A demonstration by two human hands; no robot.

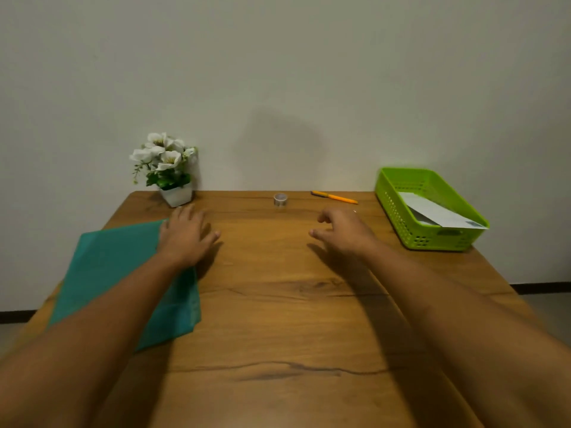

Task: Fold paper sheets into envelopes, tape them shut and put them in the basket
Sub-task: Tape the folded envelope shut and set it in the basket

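Note:
A stack of teal paper sheets [117, 273] lies at the left of the wooden table [278, 319]. My left hand [185, 236] lies flat with straight fingers over the stack's far right corner. My right hand [343, 231] hovers over the table's middle right, fingers loosely curled, holding nothing. A small roll of clear tape [280, 199] stands near the far edge between the hands. The green basket [401, 217] sits at the far right with a white folded envelope [438, 213] inside.
An orange pen [335, 197] lies at the far edge, right of the tape. A white pot of white flowers [168, 171] stands at the far left corner against the wall. Bare wood stretches between and in front of my hands.

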